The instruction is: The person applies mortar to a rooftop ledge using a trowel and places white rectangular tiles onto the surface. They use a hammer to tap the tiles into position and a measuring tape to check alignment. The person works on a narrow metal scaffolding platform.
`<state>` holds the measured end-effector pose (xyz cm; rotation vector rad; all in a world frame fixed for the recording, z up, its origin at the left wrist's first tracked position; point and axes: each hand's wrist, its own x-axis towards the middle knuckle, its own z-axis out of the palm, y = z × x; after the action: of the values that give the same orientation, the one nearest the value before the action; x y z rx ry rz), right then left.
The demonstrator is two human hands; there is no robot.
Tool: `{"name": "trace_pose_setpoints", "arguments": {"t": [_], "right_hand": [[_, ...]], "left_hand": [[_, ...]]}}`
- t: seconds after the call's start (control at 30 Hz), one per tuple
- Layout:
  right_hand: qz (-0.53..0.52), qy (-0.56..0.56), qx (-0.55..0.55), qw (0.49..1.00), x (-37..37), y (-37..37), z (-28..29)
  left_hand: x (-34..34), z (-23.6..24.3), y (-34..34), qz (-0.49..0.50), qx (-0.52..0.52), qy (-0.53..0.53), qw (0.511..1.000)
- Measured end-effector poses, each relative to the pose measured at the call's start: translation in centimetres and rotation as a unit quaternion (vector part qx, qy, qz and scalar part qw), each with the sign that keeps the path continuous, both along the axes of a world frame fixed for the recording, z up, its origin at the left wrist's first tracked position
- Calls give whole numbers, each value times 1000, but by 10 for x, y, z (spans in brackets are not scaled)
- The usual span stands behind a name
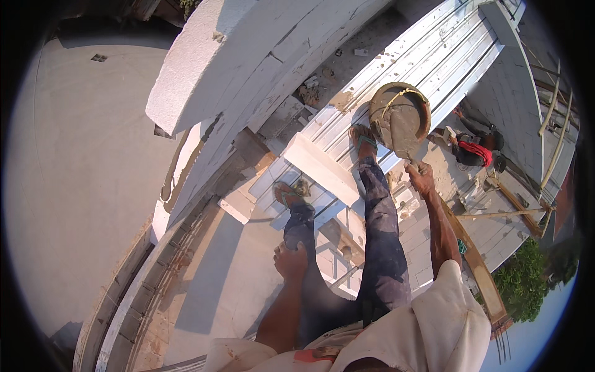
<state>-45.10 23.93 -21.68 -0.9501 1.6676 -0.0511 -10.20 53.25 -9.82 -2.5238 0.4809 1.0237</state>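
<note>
Apparently mortar (406, 118) ready-mixed, still in round basin (372, 116) beside right foot (364, 140); white block (325, 166) near feet looks bare. Right hand (420, 178) clasps trowel (405, 152) over basin; left hand (291, 261) against knee (300, 230), grip unclear.

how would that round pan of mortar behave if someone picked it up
The round pan would probably feel heavy for its size, as wet-looking mortar lies inside it. Tilting it might make the mortar slide, since it looks smooth and soft. The thin yellow cord across it bends loosely, so it is likely floppy.
</note>
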Motion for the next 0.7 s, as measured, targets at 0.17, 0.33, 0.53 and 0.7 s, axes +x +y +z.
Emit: {"name": "trace_pose_setpoints", "arguments": {"t": [0.17, 0.33, 0.53, 0.7], "right_hand": [[216, -57, -55, 973, 94, 10, 87], [455, -175, -99, 867, 246, 42, 98], [640, -291, -142, 697, 499, 113, 134], [707, -307, -371, 518, 670, 187, 136]], "left_hand": [[16, 8, 14, 77, -5, -13, 997], [23, 24, 40, 187, -45, -22, 981], [1, 10, 82, 295, -86, -60, 950], [-7, 14, 97, 356, -76, -63, 929]]}}
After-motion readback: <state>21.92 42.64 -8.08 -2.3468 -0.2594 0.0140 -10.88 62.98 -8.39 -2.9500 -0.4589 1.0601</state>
